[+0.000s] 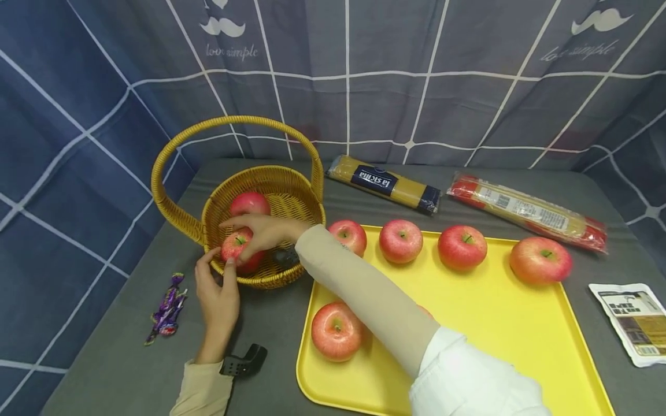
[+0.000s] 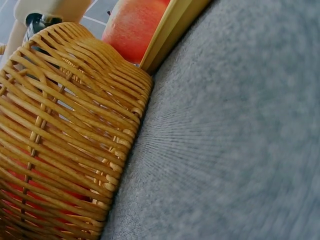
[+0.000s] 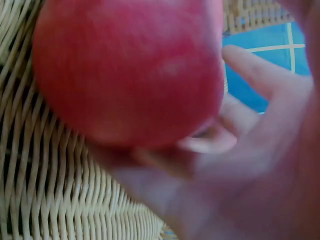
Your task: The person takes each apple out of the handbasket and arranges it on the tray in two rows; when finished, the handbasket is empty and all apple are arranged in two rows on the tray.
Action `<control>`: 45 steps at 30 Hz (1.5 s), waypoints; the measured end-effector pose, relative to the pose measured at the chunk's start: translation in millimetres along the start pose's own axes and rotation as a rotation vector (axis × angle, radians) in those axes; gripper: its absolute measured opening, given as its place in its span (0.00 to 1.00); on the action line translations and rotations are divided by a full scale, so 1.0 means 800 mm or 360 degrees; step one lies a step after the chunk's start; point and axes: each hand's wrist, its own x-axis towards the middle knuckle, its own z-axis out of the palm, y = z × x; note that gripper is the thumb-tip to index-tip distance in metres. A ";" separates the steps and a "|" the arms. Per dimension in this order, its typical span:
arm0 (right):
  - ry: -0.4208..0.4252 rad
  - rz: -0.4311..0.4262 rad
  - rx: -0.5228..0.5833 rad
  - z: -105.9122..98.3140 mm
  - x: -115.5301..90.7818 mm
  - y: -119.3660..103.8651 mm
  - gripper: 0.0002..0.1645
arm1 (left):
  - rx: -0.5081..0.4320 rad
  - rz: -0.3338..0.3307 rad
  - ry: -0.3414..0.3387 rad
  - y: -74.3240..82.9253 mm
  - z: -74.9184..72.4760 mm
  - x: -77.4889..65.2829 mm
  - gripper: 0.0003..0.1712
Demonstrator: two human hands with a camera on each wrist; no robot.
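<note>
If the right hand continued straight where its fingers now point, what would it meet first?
Likely the left wall of the basket, near the foot of its handle; the head view leaves the depth of the right hand unclear.

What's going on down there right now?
A person's right hand is holding an apple inside the wicker basket, while the left hand rests at the basket's near-left rim. Another apple sits in the basket behind the held one. More apples sit on the yellow tray to the right, one of them mostly hidden by the right sleeve.
</note>
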 end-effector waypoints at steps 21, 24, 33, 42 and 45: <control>0.0654 -0.0467 -0.0149 -0.066 -0.224 -0.034 0.34 | 0.0004 0.0010 -0.0012 0.001 -0.002 -0.002 0.22; 0.0718 -0.0377 -0.0276 -0.061 -0.279 -0.026 0.34 | 0.0048 0.0020 0.0009 -0.001 -0.004 -0.002 0.22; 0.0887 0.0137 -0.0539 0.000 -0.434 0.027 0.40 | 0.0044 0.0054 0.0014 -0.003 -0.001 0.000 0.21; 0.1027 0.0272 -0.0473 0.089 -0.502 0.064 0.41 | -0.0002 0.0002 -0.0055 -0.001 -0.002 -0.003 0.22; 0.1026 0.0331 -0.0459 0.106 -0.509 0.069 0.42 | 0.0003 0.0016 -0.0034 -0.001 -0.002 -0.002 0.22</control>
